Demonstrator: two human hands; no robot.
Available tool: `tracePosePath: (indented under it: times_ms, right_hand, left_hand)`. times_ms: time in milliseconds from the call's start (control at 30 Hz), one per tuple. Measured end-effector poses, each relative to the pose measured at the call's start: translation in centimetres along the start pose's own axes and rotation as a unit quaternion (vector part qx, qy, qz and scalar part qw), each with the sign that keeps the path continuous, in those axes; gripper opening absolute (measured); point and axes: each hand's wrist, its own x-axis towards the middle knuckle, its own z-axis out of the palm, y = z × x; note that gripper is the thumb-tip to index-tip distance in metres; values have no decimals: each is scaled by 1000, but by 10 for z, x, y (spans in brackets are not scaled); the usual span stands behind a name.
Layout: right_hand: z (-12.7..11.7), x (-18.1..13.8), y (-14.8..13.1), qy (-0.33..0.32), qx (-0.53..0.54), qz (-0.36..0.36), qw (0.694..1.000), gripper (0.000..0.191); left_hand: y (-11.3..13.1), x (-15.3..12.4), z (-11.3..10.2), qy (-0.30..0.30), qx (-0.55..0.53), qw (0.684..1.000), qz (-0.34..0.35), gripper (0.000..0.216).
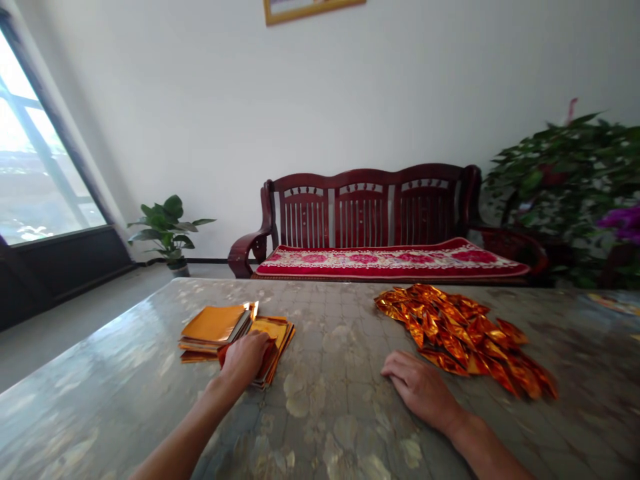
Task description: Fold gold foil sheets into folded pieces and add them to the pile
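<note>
My left hand (246,360) is on the right-hand stack of orange-gold foil paper (273,328), its fingers closed on a foil sheet at the near side. The fingertips are partly hidden behind the hand. Touching that stack on the left is a second, neater stack of foil paper (213,325). My right hand (423,390) hovers over or rests on the table, palm down; its fingers are loosely bent and slightly apart, with nothing visible in them. Just beyond it lies a heap of folded, shiny orange foil pieces (455,327).
The patterned, glossy table (320,413) spreads beneath both hands. Behind its far edge stands a dark red wooden bench (360,207) with a red floral cover (390,261). A potted plant (170,227) is at left, larger foliage (570,180) at right. A colourful flat item (615,303) lies far right.
</note>
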Motion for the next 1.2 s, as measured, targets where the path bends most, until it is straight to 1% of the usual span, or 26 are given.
tracePosePath:
  times_ms: [67,133,167,200,233,300,333,400,433,467,500,567,600,667,700,733,833,900,933,967,1000,1100,1133,1200]
  right_hand:
    - [-1,1,-1,-5,11,11,1000,27]
    - [-1,2,-5,-12,35,30,999,26]
    - [-1,3,-8,-13,53,41,998,25]
    - [0,4,-12,-13,84,56,995,24]
    - [1,5,-18,-8,118,72,990,34]
    - [3,6,-30,24,176,94,979,71]
    - [5,7,-37,38,203,92,974,83]
    - [6,8,-49,41,245,62,967,93]
    - [7,9,-54,39,260,50,963,92]
    - [7,9,-57,38,271,41,961,86]
    - [7,10,-59,37,278,32,959,73]
    - [7,11,-58,43,291,13,956,36]
    - [7,10,-55,60,294,18,954,24]
    - [7,10,-49,97,289,45,951,15]
    - [7,9,-46,110,281,59,952,13]
    - [8,9,-43,119,270,71,953,13]
    - [9,8,-37,129,227,100,960,12]
    - [9,7,-36,130,200,117,964,12]
    - [9,7,-37,130,189,123,966,11]
    - [9,7,-37,128,179,127,967,10]
    - [9,7,-38,125,171,129,969,9]
    - [8,6,-40,114,149,127,974,7]
    - [8,6,-41,113,139,130,975,9]
    - [8,6,-42,119,110,146,976,20]
  left_hand:
    - [6,-7,0,8,-36,999,37,29]
    - [18,-13,3,17,-92,991,95,29]
    - [26,-16,6,35,-184,971,147,28]
    - [35,-19,9,40,-268,943,194,27]
    - [45,-22,13,40,-334,915,223,26]
    - [65,-25,21,6,-413,872,261,24]
    - [75,-26,25,-11,-438,855,276,23]
    - [92,-27,30,-49,-473,827,300,21]
    - [99,-27,32,-67,-484,815,310,21]
    - [106,-27,34,-84,-492,806,318,21]
    - [111,-27,35,-101,-493,801,324,21]
    - [118,-27,37,-127,-484,808,312,25]
    - [120,-27,38,-133,-477,818,292,30]
    - [121,-27,37,-126,-464,843,242,40]
    - [120,-28,36,-115,-456,851,233,44]
    - [119,-28,35,-99,-440,859,242,46]
    - [117,-30,33,-27,-369,892,261,37]
    - [119,-31,37,20,-312,914,260,37]
    - [120,-32,40,44,-289,921,258,32]
    - [121,-32,45,59,-275,923,261,22]
    - [122,-32,49,71,-270,923,266,18]
    - [121,-30,60,112,-266,917,276,18]
    - [120,-30,62,122,-263,915,280,17]
    - [118,-29,63,133,-251,913,292,16]
